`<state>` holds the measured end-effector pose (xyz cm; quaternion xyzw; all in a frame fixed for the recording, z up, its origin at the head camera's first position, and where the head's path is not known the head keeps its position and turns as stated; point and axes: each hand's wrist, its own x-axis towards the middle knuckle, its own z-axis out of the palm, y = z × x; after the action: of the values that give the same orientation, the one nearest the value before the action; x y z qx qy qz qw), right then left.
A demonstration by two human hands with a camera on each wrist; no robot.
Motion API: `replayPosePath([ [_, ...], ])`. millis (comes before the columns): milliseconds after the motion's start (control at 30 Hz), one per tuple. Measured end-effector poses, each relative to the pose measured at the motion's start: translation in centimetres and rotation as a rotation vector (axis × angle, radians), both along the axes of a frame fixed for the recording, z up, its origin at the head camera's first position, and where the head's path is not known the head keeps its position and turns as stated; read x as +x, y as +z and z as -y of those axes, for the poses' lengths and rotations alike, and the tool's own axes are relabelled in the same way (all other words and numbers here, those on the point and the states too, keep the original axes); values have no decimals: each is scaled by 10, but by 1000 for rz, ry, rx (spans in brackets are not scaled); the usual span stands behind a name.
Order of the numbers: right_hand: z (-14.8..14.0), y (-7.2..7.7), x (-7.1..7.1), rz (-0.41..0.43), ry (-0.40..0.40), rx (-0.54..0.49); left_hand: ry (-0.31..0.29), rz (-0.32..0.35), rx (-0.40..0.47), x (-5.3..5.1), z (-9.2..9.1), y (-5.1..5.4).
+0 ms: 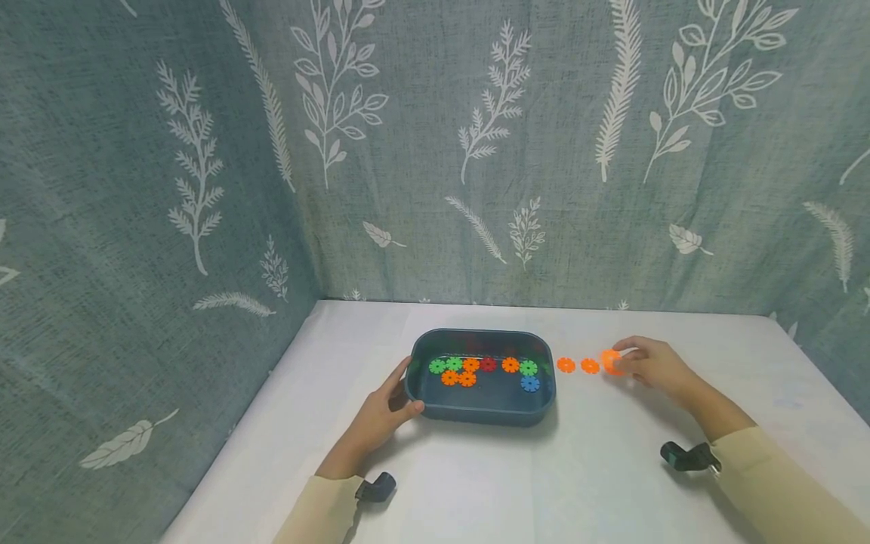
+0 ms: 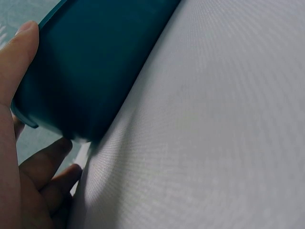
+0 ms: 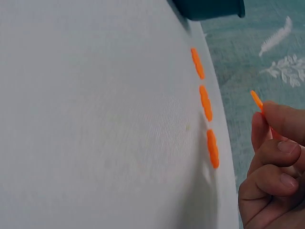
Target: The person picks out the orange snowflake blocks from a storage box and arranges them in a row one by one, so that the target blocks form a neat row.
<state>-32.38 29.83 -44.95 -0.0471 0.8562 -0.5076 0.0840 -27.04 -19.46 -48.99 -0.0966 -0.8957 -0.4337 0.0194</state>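
Note:
A dark teal plastic tray (image 1: 476, 415) stands on the white table, holding several notched flower-shaped discs: green (image 1: 437, 366), orange (image 1: 510, 365), red (image 1: 488, 364) and blue (image 1: 530, 384). My left hand (image 1: 377, 417) grips its left end, thumb (image 2: 21, 52) at the front and fingers round the side. Right of the tray, my right hand (image 1: 654, 366) pinches an orange disc (image 3: 256, 99) between thumb and forefinger, above the table. Below it runs a row of three orange discs (image 3: 205, 103); the head view shows two plainly, the third mostly hidden by the held one.
White cloth covers the table (image 1: 469, 483). A green-grey curtain (image 1: 435, 227) with white leaf prints hangs behind and to the left. Dark wrist-worn devices (image 1: 688, 457) sit at both sleeves.

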Motion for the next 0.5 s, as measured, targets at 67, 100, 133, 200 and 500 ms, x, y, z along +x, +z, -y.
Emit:
replayPosePath([
  [67, -5, -3, -1, -3, -17, 5, 2, -2, -6, 0, 0, 0],
  [100, -6, -4, -1, -8, -20, 7, 4, -1, -7, 0, -1, 0],
  [133, -8, -5, -1, -11, -28, 6, 6, -1, -10, 0, -1, 0],
  [200, -11, -6, 0, -12, -38, 5, 8, -1, -14, 0, -1, -1],
  [500, -23, -9, 3, -11, -69, 44, 11, 9, -5, -1, 0, -2],
])
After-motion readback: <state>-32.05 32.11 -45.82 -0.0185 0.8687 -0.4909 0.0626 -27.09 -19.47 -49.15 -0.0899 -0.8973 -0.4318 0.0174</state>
